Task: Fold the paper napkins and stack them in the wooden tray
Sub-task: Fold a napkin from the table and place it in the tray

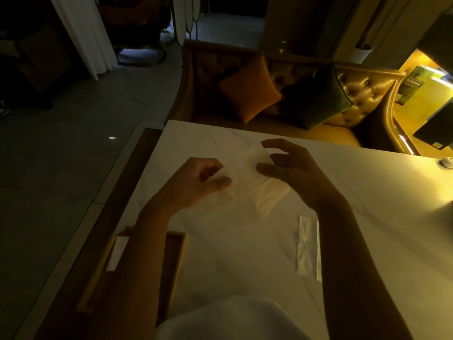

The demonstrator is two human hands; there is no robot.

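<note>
White see-through paper napkin [247, 185] sits stretched between both hands, just past the wooden tray [177, 256] and a bit to its right. Left hand [198, 182] pinches the near edge, thumb against curled fingers. Right hand [291, 168] holds the far edge, thumb and forefinger curved in a C with both tips on the paper. One folded napkin [117, 251] is already in the tray, and a clear wrapper [307, 246] lies off to the tray's right.

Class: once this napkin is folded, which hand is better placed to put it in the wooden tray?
Likely the left hand: the wooden tray lies on that side, under the left forearm. Both hands pinch the napkin; the right hand must reach across.
</note>
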